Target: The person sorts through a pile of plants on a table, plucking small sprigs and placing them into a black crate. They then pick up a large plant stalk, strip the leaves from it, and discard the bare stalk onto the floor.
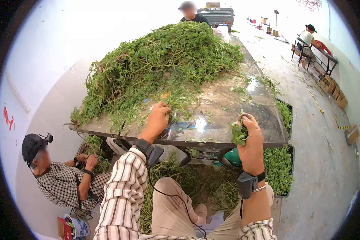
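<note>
A large heap of leafy green stems (160,56) covers the back and left of the table (224,98). My left hand (159,116) is over the near part of the table, fingers bent together at the loose stems along the heap's lower edge; whatever is between the fingertips is too small to make out. On the right, my right hand (251,142) is raised at the table's front edge, its fingers curled round a small bunch of green leaves (239,133) that hangs on its left side.
Crates of greens (278,170) stand at the table's right side. A co-worker in a checked shirt (64,180) sits at the left, handling greens. Another person (194,16) is behind the heap; a third (307,38) sits far right. Stems lie on the floor below.
</note>
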The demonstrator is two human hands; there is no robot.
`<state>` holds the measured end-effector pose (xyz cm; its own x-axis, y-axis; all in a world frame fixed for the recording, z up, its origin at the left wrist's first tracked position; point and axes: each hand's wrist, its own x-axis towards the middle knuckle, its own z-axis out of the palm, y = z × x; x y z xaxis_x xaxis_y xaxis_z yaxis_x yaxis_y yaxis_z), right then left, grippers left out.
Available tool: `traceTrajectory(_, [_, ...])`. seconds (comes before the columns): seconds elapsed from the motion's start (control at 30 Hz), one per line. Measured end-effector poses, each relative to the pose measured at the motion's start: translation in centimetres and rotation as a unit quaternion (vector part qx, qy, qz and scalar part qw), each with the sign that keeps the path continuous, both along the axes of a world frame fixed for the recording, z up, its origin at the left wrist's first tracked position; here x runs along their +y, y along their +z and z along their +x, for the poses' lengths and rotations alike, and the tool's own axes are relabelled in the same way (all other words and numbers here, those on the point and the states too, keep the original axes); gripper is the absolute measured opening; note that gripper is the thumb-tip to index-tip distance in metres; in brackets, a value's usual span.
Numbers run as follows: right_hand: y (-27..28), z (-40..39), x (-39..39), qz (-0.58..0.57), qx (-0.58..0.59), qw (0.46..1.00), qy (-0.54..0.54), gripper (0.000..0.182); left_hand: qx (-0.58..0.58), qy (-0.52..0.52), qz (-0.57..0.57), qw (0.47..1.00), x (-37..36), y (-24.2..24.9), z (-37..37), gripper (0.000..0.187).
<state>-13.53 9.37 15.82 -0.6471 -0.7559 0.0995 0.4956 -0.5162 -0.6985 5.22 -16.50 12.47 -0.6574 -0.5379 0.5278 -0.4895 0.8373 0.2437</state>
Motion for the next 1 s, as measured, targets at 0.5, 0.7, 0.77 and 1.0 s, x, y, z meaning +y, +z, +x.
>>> traceTrajectory(0.5, [0.0, 0.9, -0.8, 0.013, -0.002, 1.000, 0.002, 0.010, 0.305, -0.053, 0.383, 0.870, 3.4, 6.5, -0.2, 0.012])
traceTrajectory(0.7, [0.3, 2.2, -0.7, 0.080, 0.122, 0.989, 0.035, 0.012, 0.352, -0.060, 0.499, 0.789, 9.7, 3.4, -1.1, 0.013])
traceTrajectory(0.77, [0.0, 2.4, -0.9, 0.087, 0.234, 0.968, 0.022, 0.013, 0.343, -0.075, 0.547, 0.760, 11.5, 2.3, -1.1, 0.014])
traceTrajectory(1.0, [-1.0, 3.5, -1.4, 0.161, 0.459, 0.873, 0.026, 0.032, 0.452, -0.122, 0.586, 0.662, 14.9, 1.6, -1.6, 0.018])
